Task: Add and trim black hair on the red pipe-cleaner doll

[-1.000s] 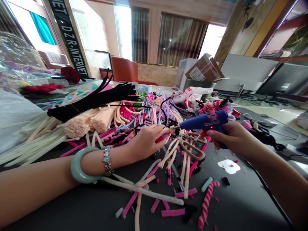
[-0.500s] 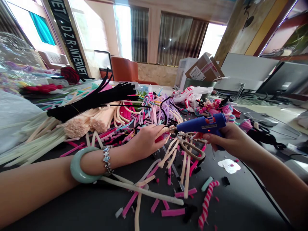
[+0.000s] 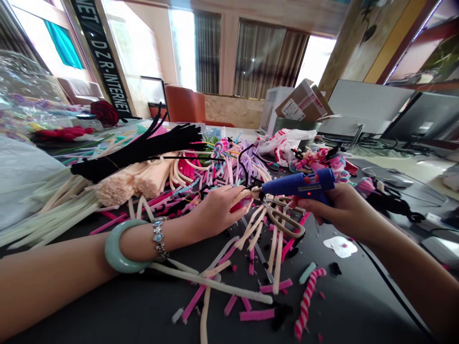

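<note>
My right hand point(image 3: 335, 203) is closed around the handle of a blue hot glue gun point(image 3: 297, 185), whose small red light is lit. Its nozzle points left and meets, or nearly meets, a small pink and cream pipe-cleaner piece point(image 3: 241, 201). That piece is pinched in my left hand point(image 3: 211, 212), whose fingers hide much of it. Scissors point(image 3: 285, 223) with tan handles lie just below the gun. Cream pipe cleaners point(image 3: 278, 258) are spread on the dark table point(image 3: 136, 306) under my hands.
Bundles of black point(image 3: 143, 150) and cream pipe cleaners point(image 3: 118, 186) lie at the left. Pink offcuts point(image 3: 256, 315) and a striped twisted piece point(image 3: 309, 303) are scattered in front. A white glue-like patch point(image 3: 340, 246) lies at right. The gun's cord point(image 3: 390, 286) trails past my right arm.
Both hands hold almost the same pose. The glue gun has shifted very slightly left, its nozzle staying at the pipe-cleaner piece.
</note>
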A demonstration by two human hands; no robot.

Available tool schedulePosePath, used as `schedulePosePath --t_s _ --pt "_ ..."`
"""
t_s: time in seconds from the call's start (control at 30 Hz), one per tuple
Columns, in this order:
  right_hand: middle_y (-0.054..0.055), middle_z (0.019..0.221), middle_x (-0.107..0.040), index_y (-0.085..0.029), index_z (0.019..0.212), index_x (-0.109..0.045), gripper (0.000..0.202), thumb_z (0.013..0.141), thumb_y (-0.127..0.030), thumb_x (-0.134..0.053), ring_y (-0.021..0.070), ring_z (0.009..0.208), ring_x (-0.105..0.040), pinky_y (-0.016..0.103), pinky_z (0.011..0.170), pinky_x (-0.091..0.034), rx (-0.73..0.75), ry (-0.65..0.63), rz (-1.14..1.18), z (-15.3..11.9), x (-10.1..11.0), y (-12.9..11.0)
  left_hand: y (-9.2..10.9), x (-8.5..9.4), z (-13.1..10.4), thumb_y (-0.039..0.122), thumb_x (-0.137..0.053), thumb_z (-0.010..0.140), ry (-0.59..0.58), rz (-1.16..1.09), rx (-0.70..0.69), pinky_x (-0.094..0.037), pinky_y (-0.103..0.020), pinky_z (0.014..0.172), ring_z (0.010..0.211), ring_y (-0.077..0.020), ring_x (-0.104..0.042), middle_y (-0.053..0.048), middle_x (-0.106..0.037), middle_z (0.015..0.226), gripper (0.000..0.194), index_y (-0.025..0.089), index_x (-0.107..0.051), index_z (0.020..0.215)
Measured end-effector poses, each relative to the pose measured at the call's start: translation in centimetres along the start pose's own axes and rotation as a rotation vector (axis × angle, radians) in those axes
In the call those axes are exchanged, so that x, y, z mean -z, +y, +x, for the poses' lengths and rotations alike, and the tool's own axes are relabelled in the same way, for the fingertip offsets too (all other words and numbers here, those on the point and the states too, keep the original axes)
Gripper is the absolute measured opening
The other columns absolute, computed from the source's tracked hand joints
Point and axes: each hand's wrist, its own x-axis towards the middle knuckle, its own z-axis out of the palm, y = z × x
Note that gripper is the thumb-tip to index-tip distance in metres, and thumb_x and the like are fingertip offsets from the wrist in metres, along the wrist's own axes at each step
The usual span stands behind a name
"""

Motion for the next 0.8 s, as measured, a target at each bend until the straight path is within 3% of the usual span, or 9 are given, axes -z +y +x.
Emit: schedulePosePath --t_s 0.4,0.8 --pt "0.002 0.053 -0.054 -0.02 0.067 -0.055 0.053 0.077 -0.071 -0.047 0.0161 0.05 -0.048 0.03 0.048 -0.032 0.079 0.002 -0.248 0.06 0.28 0.0 0.15 0.17 -0.03 0.024 -0.052 0.088 0.007 0.017 -0.013 -0.044 -0.03 0.077 0.087 -0.0186 -0.059 -0.004 -0.064 0.094 0.015 0.017 -0.058 0.1" --pt "0.002 0.047 -0.055 -0.02 0.062 -0.053 0.048 0.077 -0.065 -0.049 0.0137 0.044 -0.047 0.027 0.044 -0.034 0.033 0.008 -0.205 0.17 0.23 -0.33 0.29 0.27 0.18 0.026 -0.052 0.088 0.028 0.033 -0.024 -0.045 -0.029 0.074 0.082 -0.0183 -0.06 -0.005 -0.065 0.09 0.016 0.014 -0.06 0.096"
